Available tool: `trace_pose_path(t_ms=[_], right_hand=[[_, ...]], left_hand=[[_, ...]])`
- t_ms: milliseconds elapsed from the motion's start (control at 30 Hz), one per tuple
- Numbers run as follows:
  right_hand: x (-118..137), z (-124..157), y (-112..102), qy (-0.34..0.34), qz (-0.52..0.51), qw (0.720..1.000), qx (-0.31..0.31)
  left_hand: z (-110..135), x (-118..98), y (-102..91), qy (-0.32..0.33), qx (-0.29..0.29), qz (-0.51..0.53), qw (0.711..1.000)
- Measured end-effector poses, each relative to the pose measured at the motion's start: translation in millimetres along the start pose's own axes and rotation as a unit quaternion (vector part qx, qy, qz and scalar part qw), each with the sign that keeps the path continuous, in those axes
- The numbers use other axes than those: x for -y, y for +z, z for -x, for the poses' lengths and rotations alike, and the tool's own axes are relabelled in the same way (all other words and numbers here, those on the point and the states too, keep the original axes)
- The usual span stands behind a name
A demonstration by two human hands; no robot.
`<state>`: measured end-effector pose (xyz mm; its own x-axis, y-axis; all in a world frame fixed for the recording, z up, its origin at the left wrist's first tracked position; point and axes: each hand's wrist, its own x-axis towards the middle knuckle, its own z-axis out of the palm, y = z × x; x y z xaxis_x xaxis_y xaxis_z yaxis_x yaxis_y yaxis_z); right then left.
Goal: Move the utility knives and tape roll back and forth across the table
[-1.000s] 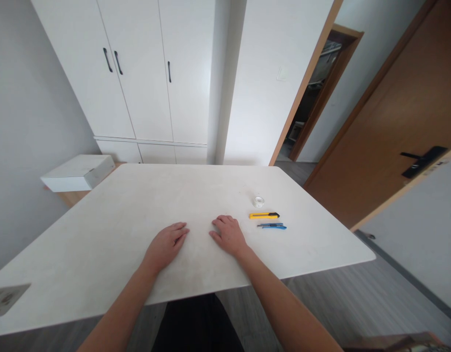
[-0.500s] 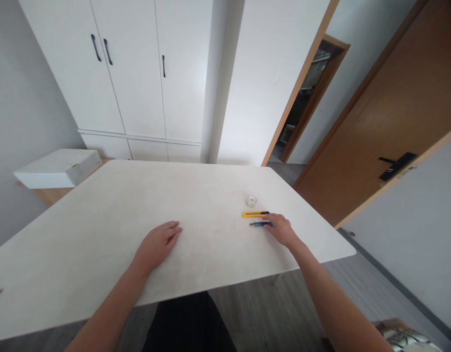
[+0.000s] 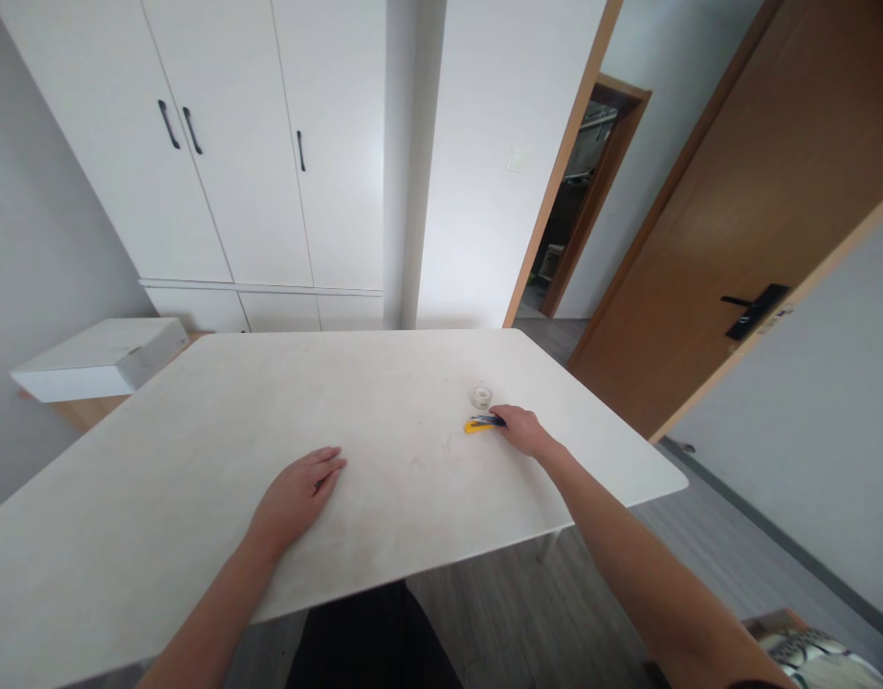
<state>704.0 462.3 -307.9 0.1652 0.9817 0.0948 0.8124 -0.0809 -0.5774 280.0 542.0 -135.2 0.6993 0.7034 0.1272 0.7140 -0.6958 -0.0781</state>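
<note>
My left hand (image 3: pixel 298 488) lies flat and open on the white table (image 3: pixel 197 450), palm down, holding nothing. My right hand (image 3: pixel 521 431) reaches to the table's right side with its fingers curled over the end of a blue pen (image 3: pixel 490 419). The pen sits against a yellow utility knife (image 3: pixel 474 426), whose right end is hidden under my fingers. A small roll of clear tape (image 3: pixel 481 394) stands just beyond them, apart from my hand.
A white box (image 3: pixel 103 356) sits on a low wooden stand left of the table. White cupboards (image 3: pixel 218 153) fill the wall behind. A brown door (image 3: pixel 735 220) and an open doorway (image 3: pixel 577 191) are to the right.
My right hand left its place beside the left hand, went right to the blue pen, then slid with it up against the yellow knife. The left hand stayed flat.
</note>
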Motion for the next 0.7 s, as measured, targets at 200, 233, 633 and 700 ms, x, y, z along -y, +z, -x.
trace_pose_path(t_ms=[200, 233, 633, 700], right_hand=[[4.3, -1.1, 8.9, -0.021, 0.01, 1.0, 0.005], [5.3, 1.1, 11.8, -0.015, 0.0, 1.0, -0.007], [7.9, -30.3, -2.3, 0.157, -0.103, 0.972, -0.144], [9.0, -48.1, -11.1, 0.138, -0.081, 0.977, -0.139]], left_hand=[[-0.3, 0.0, 0.9, 0.002, -0.01, 0.004, 1.0], [-0.3, 0.1, 1.2, 0.002, -0.012, 0.006, 1.0], [-0.7, -2.7, -0.6, -0.004, -0.006, 0.007, 1.0], [-0.6, -2.7, -0.3, -0.004, -0.004, 0.006, 1.0]])
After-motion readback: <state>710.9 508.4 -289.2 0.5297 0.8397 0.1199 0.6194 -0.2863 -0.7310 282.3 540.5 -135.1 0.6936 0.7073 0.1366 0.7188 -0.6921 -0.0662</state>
